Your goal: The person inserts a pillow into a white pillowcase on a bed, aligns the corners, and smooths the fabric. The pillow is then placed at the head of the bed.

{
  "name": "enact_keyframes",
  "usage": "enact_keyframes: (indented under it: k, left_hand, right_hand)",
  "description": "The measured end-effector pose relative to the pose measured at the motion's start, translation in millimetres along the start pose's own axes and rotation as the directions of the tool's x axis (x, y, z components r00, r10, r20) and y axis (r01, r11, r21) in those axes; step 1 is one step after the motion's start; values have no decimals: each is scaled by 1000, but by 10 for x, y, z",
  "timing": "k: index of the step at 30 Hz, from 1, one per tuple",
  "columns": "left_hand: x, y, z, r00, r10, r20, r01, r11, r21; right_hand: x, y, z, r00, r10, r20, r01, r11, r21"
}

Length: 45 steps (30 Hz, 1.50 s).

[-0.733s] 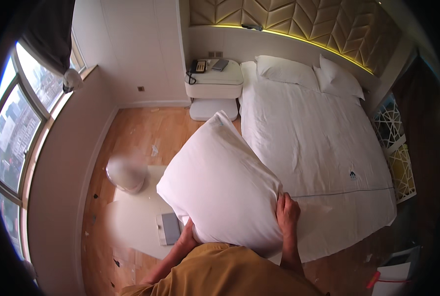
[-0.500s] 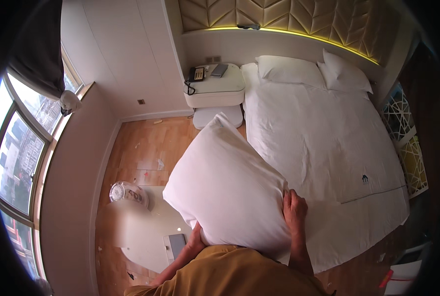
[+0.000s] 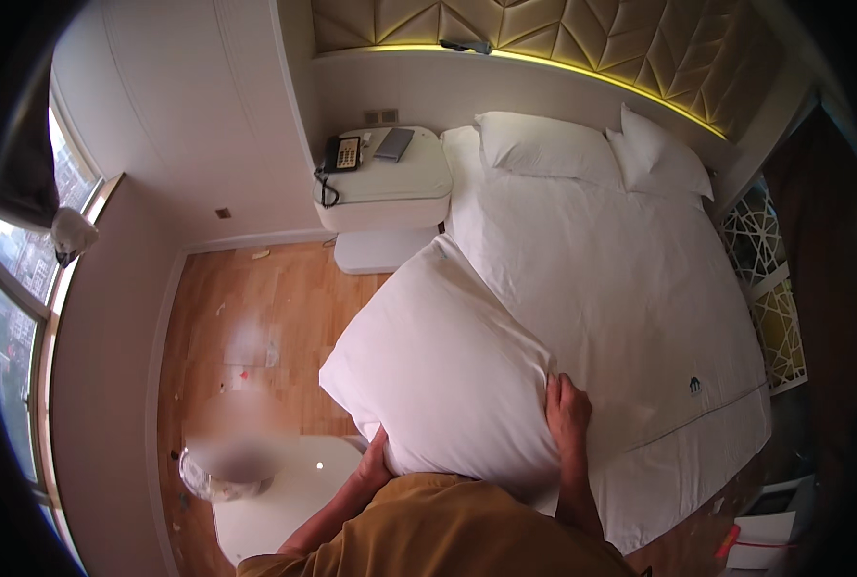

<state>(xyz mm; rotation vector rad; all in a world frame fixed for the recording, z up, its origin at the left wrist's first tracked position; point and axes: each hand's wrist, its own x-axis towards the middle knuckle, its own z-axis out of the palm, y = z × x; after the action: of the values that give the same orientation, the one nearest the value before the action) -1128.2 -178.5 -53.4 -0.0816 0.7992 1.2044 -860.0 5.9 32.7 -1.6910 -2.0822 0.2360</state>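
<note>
A plump white pillow (image 3: 448, 365) is held up against my front, between both hands, over the near left edge of the bed. My left hand (image 3: 376, 462) grips its lower left corner, with the fingers partly hidden behind the cloth. On the opposite side, my right hand (image 3: 568, 409) has its fingers closed round the pillow's right edge. Beyond it the bed (image 3: 621, 317) is spread with a smooth white cover. Two or more white pillows (image 3: 549, 149) lie at its head end.
A white nightstand (image 3: 390, 188) with a black telephone (image 3: 343, 154) and a grey folder (image 3: 394, 144) stands left of the bedhead. At lower left is a white table (image 3: 294, 500) with a clear round container (image 3: 222, 481). Small scraps litter the wood floor (image 3: 294, 298). Windows line the left wall.
My view has shifted, so the room's furniture appears displaced, and the low table sits further down. The pillow has tipped slightly lower at its far corner; both hands keep their hold.
</note>
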Motion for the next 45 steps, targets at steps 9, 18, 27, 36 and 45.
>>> enact_keyframes:
  k: [9,18,27,36,45]
  left_hand:
    - [665,1223,-91,982,32,186,-52,993,103]
    - [1186,1598,-176,991,76,112,-67,995,-77]
    - [1823,2495,370,975,132,176,-156,979,132]
    - [3207,3134,1117,969,-175,175,124,955,269]
    - [3652,3185,2012,945,-320,68,260,859,441]
  right_hand:
    - [1193,-865,112,999,-41,-28,41,999,1]
    - [2008,-1108,384,996,-9,87,-1,994,109]
    - [2883,-811,835,995,-84,-52,94,968,231]
    - [3676,-59,906,953,297,-63,-263,911,317]
    - [3823,471,880,871,486,-68,-455,852,260]
